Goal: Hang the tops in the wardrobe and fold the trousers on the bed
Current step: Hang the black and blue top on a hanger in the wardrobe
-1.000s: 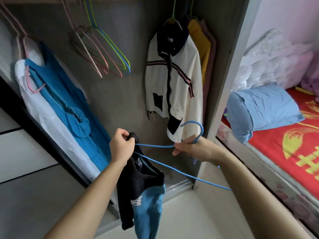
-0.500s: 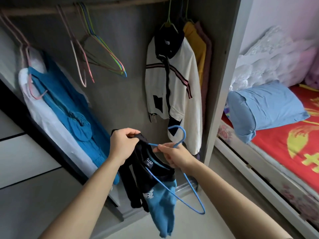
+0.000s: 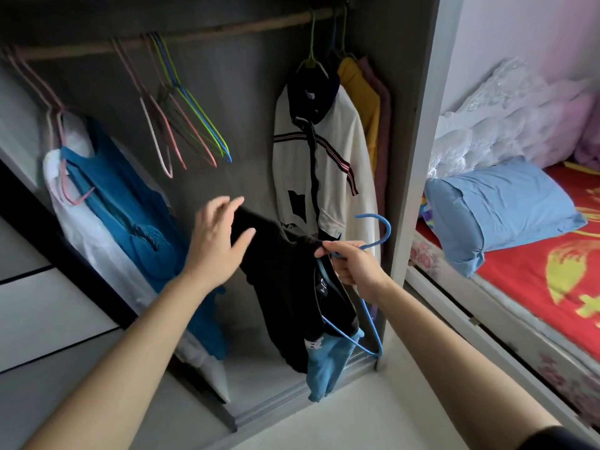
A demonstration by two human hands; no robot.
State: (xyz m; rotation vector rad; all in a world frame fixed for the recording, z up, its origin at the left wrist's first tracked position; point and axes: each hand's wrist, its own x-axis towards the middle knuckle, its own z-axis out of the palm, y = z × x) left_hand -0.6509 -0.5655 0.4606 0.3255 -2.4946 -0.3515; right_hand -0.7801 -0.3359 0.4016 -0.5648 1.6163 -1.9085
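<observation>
My right hand [image 3: 352, 266], at centre right of the frame, pinches the blue hanger [image 3: 389, 229] just below its hook. The collar of the black and blue top [image 3: 285, 287] is gathered at the same spot, so the garment cannot slide off while I dress it. The hook points up and right, free of cloth, ready for the rail [image 3: 194, 34] that runs across the top of the frame.

My left hand [image 3: 220, 238] is well apart from the right. It is flat with the fingers spread, lying against the top's far shoulder without gripping it. I judge this is to smooth that shoulder out along the hanger's arm. The hanger's other arm sticks out bare below my right wrist, so the top is only half seated and hangs bunched toward the wardrobe [image 3: 418, 125] floor.

On the rail there is a gap between the empty hangers [image 3: 181, 125] at upper left and the white jacket [image 3: 318, 164] at upper centre, the likely spot for this one. The bed [image 3: 535, 287] shows at the right edge. I see no trousers on the part in view, so folding is not yet begun.
</observation>
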